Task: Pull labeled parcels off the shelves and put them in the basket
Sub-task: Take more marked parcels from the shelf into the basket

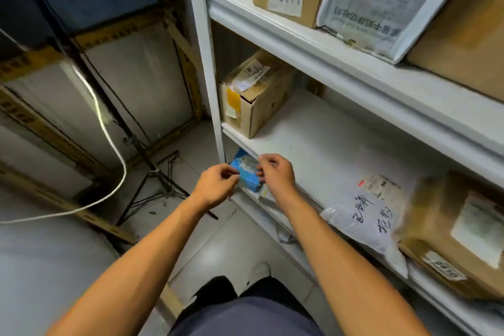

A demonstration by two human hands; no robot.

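- Both hands are on the small blue parcel (246,176), just below the middle shelf's (313,144) front edge.
- Left hand (215,183) pinches its near corner; right hand (275,172) grips the far side.
- Risk: fingertip holds look thin, so it could slip and drop to the floor.
- No basket is in view.

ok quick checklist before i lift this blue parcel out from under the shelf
1. Left hand grips the blue parcel: ok.
2. Right hand grips its other side: ok.
3. Label on the parcel: ok, white label on top, text unreadable.
4. Clear of the shelf edge above: not ok, partly tucked under.
5. Basket within reach: cannot tell, none in view.
6. Tripod clear of the arms: ok.
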